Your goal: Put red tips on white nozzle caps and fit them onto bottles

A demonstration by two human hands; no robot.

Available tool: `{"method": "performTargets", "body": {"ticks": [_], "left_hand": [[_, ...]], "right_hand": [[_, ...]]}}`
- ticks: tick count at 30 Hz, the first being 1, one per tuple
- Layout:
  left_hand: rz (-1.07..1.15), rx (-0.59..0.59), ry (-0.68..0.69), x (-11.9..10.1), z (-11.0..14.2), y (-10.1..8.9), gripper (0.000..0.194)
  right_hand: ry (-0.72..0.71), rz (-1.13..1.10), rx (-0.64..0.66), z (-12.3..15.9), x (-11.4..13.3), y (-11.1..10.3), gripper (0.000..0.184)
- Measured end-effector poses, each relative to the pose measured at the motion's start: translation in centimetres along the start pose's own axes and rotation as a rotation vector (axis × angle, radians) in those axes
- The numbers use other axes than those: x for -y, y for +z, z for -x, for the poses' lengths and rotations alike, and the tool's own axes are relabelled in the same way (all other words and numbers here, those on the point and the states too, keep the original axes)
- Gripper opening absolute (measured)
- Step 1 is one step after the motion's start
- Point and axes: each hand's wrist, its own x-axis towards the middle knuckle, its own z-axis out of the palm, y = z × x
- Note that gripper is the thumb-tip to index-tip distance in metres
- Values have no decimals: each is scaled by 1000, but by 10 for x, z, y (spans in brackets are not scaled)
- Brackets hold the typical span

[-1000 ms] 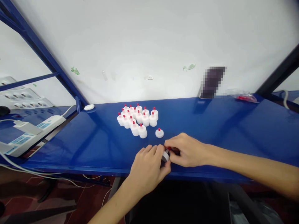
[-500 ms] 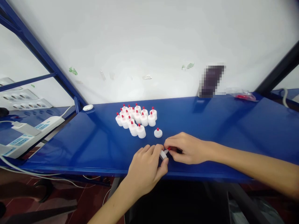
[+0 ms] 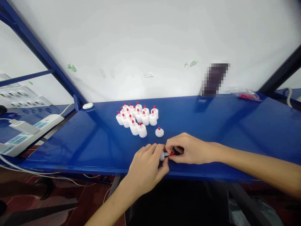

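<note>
Near the table's front edge, my left hand (image 3: 147, 164) pinches a white nozzle lid (image 3: 162, 156) between thumb and fingers; most of it is hidden by the hand. Its thin nozzle points right, toward a small red cap (image 3: 171, 153) at the tip. My right hand (image 3: 185, 149) has thumb and forefinger closed on that red cap. Just beyond the hands, another white lid with a red tip (image 3: 159, 133) stands upright on the blue table (image 3: 98, 147). Several white squeeze bottles (image 3: 142, 131) with red tips stand grouped behind and to the left.
A white oval case (image 3: 87, 106) lies at the table's back left. At the back right lies a clear plastic bag (image 3: 248, 95) with red pieces inside. A pixelated dark object (image 3: 215, 80) leans on the wall. A white power strip (image 3: 33, 135) with cables is at left.
The held nozzle lid has turned so its nozzle lies more level toward the right, and the red cap sits slightly lower and farther right. Both hands stay close together; the bottles have not moved.
</note>
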Motion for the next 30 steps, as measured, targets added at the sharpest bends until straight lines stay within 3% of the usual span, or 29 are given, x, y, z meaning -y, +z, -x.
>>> {"method": "performTargets", "body": {"ticks": [11, 30], "left_hand": [[-107, -1, 48, -1, -1, 4, 9], [-19, 16, 32, 0, 0, 2, 9]], "right_hand": [[-82, -36, 81, -5, -1, 0, 23], [-14, -134, 29, -3, -4, -1, 13]]}}
